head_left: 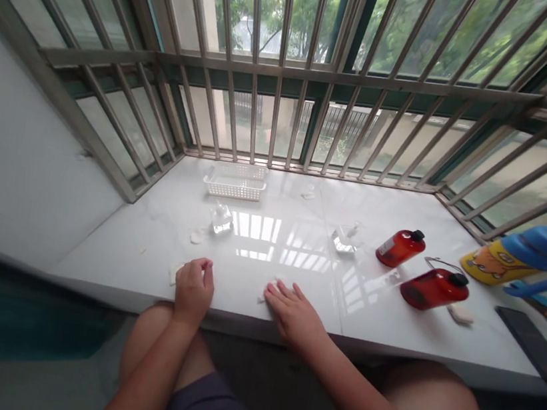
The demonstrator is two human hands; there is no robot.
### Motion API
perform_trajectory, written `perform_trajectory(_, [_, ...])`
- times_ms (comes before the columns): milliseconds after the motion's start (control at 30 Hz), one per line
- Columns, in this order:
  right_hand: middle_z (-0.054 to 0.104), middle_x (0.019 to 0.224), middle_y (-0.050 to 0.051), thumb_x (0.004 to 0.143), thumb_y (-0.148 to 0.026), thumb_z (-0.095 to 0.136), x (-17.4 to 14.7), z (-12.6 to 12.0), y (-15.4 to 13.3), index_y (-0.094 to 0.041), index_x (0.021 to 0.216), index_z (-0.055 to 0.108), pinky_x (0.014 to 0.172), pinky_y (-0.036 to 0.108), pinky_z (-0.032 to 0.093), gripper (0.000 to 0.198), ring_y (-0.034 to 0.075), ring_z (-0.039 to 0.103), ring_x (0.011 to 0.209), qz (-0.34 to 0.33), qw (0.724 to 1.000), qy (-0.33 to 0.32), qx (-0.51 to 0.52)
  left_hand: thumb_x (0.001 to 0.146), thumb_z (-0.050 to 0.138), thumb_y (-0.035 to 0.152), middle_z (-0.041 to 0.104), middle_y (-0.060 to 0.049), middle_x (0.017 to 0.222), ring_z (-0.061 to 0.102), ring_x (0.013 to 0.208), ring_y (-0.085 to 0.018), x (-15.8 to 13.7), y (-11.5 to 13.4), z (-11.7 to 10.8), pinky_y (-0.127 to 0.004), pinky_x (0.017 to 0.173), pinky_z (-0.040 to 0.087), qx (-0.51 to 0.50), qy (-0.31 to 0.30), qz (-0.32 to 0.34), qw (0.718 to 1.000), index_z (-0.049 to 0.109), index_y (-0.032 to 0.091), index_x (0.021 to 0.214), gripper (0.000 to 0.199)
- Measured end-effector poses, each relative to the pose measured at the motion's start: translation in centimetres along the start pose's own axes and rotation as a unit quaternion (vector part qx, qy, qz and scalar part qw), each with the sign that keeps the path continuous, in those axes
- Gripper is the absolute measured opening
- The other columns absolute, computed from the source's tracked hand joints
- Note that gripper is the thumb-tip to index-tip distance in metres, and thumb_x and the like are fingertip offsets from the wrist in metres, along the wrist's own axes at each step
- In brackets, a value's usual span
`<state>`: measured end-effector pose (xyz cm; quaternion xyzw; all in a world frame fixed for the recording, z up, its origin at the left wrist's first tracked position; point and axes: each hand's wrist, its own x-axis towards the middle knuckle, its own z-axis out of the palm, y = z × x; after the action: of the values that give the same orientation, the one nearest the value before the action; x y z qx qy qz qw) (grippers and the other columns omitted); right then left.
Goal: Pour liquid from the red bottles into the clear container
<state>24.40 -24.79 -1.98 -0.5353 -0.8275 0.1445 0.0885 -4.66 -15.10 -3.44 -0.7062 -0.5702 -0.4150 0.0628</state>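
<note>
From the head camera, the person is sitting at a glossy white desk (266, 258) set against a barred window. The left hand (193, 288) is resting near the front edge, curled into a loose fist beside a small white scrap (175, 271); whether it is pinching anything I cannot tell. The right hand (292, 310) is lying flat, fingers spread and released, its fingertips touching another small white piece (264, 296).

Not much is looking finished: more white bits are sitting scattered, one (197, 236) near a small clear bottle (221, 218), and the white mesh basket (235, 181) at the back appears to be holding nothing, as far as I can see. A second clear container (344, 239) is standing mid-desk.

Off to the right, well apart from the hands, two red bottles (400, 247) (434, 288) are lying on their sides, with a yellow-and-blue cup (518, 261) and a dark phone (534, 347) beyond. Nothing is blocking the hands.
</note>
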Motion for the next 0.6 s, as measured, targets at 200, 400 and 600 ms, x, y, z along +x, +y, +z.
perform_trajectory(200, [0.047, 0.168, 0.009, 0.096, -0.007, 0.038, -6.6, -2.8, 9.4, -0.020, 0.160, 0.050, 0.131, 0.059, 0.029, 0.066, 0.030, 0.039, 0.159, 0.220, 0.973, 0.024, -0.065, 0.107, 0.051, 0.033, 0.070, -0.010, 0.091, 0.064, 0.086, -0.028, -0.1, -0.1, 0.2, -0.044, 0.091, 0.048, -0.004, -0.006, -0.006, 1.000, 0.063, 0.021, 0.104, 0.018])
perform_trajectory(400, [0.042, 0.170, 0.017, 0.102, -0.009, 0.034, 5.3, -5.0, 7.7, -0.011, 0.159, 0.049, 0.129, 0.059, 0.031, 0.059, 0.036, 0.034, 0.160, 0.231, 0.972, 0.027, -0.026, 0.103, 0.054, 0.039, 0.071, -0.011, 0.091, 0.066, 0.091, -0.029, 0.1, 0.0, 0.2, -0.046, 0.096, 0.050, -0.066, -0.015, -0.083, 0.994, 0.066, 0.021, 0.100, 0.021])
perform_trajectory(600, [0.046, 0.169, 0.009, 0.102, -0.019, 0.046, 11.4, -0.8, -6.9, -0.020, 0.158, 0.050, 0.133, 0.052, 0.022, 0.056, 0.029, 0.032, 0.161, -0.007, 0.999, -0.027, 0.037, 0.103, 0.054, 0.043, 0.074, -0.007, 0.098, 0.070, 0.091, -0.024, 1.3, -0.8, -2.5, -0.039, 0.088, 0.055, -0.061, 0.022, -0.164, 0.984, 0.065, 0.022, 0.109, 0.025])
